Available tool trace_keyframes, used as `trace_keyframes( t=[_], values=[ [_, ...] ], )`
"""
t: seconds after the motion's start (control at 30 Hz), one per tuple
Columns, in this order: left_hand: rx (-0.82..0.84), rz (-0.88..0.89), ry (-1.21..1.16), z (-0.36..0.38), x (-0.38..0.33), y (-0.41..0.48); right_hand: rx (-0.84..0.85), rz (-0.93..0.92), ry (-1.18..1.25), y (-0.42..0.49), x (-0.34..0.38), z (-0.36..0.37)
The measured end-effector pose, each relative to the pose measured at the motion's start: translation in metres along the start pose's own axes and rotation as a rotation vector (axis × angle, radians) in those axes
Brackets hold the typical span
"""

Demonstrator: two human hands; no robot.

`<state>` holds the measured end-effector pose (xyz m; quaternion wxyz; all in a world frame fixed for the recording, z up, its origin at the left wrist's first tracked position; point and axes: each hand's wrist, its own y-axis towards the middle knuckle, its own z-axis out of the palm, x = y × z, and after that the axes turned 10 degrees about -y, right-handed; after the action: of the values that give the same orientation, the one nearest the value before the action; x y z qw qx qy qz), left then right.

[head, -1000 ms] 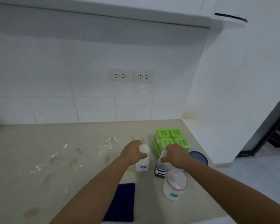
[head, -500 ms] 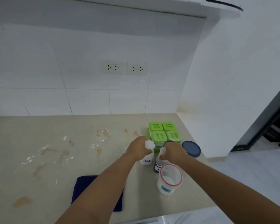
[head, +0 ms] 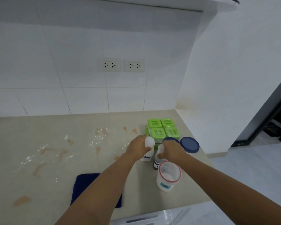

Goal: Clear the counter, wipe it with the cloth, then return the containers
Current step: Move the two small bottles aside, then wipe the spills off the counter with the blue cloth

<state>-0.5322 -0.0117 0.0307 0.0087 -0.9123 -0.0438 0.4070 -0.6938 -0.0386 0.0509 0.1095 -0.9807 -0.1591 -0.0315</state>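
Hands both hold bottles: the left hand [head: 139,147] is curled round the salt bottle [head: 146,157], the right hand [head: 172,149] round the dark bottle [head: 156,164], both upright, side by side. Nearer the person, on the surface [head: 23,127], lies the blue cloth [head: 83,182], closer to the left hand.

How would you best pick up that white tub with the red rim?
Grip the tub round its wall just below the red rim, from the front right: it stands upright, that side is free, and the dark-labelled bottle in the right hand crowds its back.
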Motion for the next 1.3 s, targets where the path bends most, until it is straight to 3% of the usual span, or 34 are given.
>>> trace_keyframes(
  t=[0.2, 0.37, 0.53, 0.67, 0.97, 1.17, 1.3],
  values=[
    [-0.025, -0.008, 0.086, -0.009, 0.014, -0.017, 0.009, 0.013, 0.042, -0.010, -0.001, 0.001],
    [-0.149, 0.030, 0.236, -0.023, 0.043, -0.049, -0.224, -0.105, -0.177, -0.018, 0.018, 0.004],
    [-0.240, -0.118, 0.375, -0.047, 0.094, -0.096, -0.385, -0.299, -0.239, -0.028, 0.066, 0.017],
    [-0.288, -0.292, 0.443, -0.067, 0.148, -0.148, -0.324, -0.534, -0.188, -0.035, 0.117, 0.039],
    [-0.431, -0.709, 0.405, -0.108, 0.262, -0.260, 0.158, -0.879, -0.376, -0.042, 0.197, 0.130],
    [-0.518, -0.803, 0.313, -0.144, 0.311, -0.285, 0.051, -0.794, -0.274, -0.043, 0.207, 0.170],
    [-0.452, -0.757, 0.318, -0.160, 0.338, -0.282, 0.051, -0.818, -0.268, -0.043, 0.244, 0.169]
  ],
)
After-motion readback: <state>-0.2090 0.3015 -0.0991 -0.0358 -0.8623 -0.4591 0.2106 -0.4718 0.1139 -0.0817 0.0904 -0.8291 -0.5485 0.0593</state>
